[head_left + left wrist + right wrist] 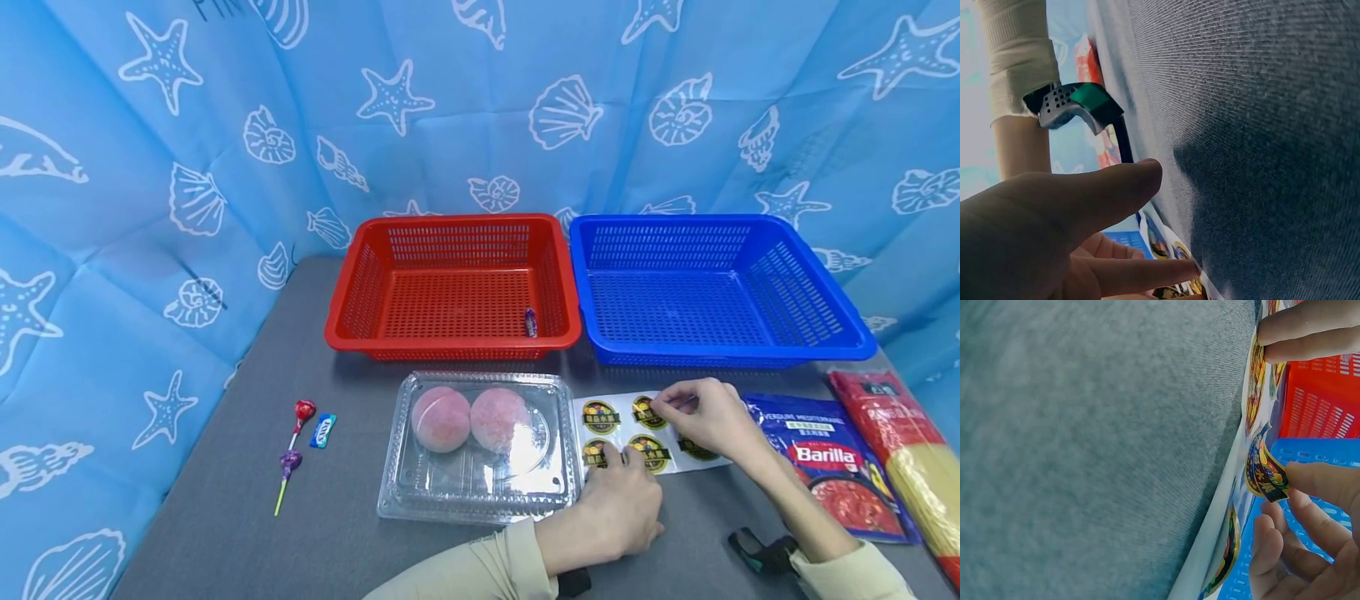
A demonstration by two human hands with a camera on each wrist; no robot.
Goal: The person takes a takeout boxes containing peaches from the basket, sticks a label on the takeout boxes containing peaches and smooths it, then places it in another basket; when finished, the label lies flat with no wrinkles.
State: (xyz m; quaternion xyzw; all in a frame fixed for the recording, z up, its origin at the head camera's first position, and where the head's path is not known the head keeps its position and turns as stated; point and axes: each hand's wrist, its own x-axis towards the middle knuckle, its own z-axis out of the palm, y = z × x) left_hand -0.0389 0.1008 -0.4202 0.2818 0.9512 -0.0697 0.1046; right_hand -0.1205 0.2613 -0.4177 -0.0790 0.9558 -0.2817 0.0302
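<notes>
As we look from left to right across the tabletop [225, 500], we find two lollipops [290, 461] and a blue candy [323, 431], then the red basket [450, 300], with the clear box [420, 483] of two pink fruits [441, 419] just in front of it. Next we see the left hand [618, 508] resting extended fingertips on the sticker sheet [626, 408], thumb spread apart, while the right hand [705, 417] pinches a curled sticker [1264, 472] near the sheet's far edge. Behind that hand we have the blue basket [667, 308], and farther right, the Barilla bag [828, 458] and pasta pack [907, 458].
</notes>
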